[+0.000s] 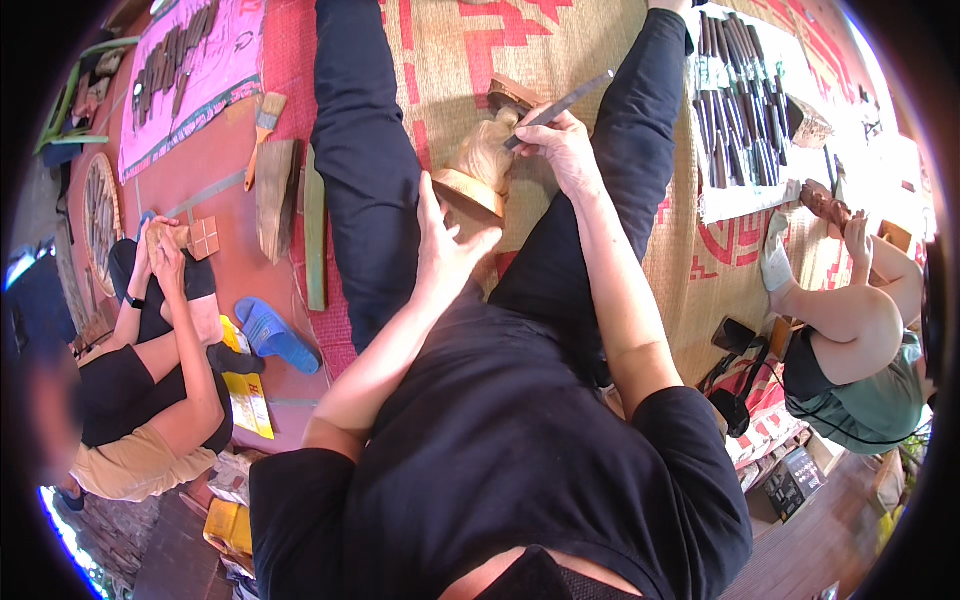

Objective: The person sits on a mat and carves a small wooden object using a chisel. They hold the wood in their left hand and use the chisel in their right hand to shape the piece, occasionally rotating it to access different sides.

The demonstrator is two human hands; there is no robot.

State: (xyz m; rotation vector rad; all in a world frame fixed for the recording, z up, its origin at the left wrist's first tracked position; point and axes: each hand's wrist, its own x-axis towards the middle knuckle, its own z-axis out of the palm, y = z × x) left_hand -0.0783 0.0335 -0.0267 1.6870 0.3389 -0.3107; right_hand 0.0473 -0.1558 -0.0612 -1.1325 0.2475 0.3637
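Left hand is clamping round the base of the pale wooden carving, thumb and fingers wrapped under its flat foot, bracing it between the outstretched legs so it cannot twist under the blade; right hand is closing in a firm fist-like grip around the chisel, its metal tip pressing against the upper part of the figure while the handle is angling up and away to the right; the carving itself is sitting low on the woven mat, tilted towards the carver, so the worked face is turning up to the eye. Further out, a white cloth on the right is holding rows of dark carving tools, laid side by side within reach for quick swapping; on the left, a paintbrush and a wooden plank are lying on the red floor, near a blue sandal. Beyond those, another person at the left is gripping a small wooden piece in both hands, and one at the right is working a dark carving; a pink cloth with more tools is lying at the far left.
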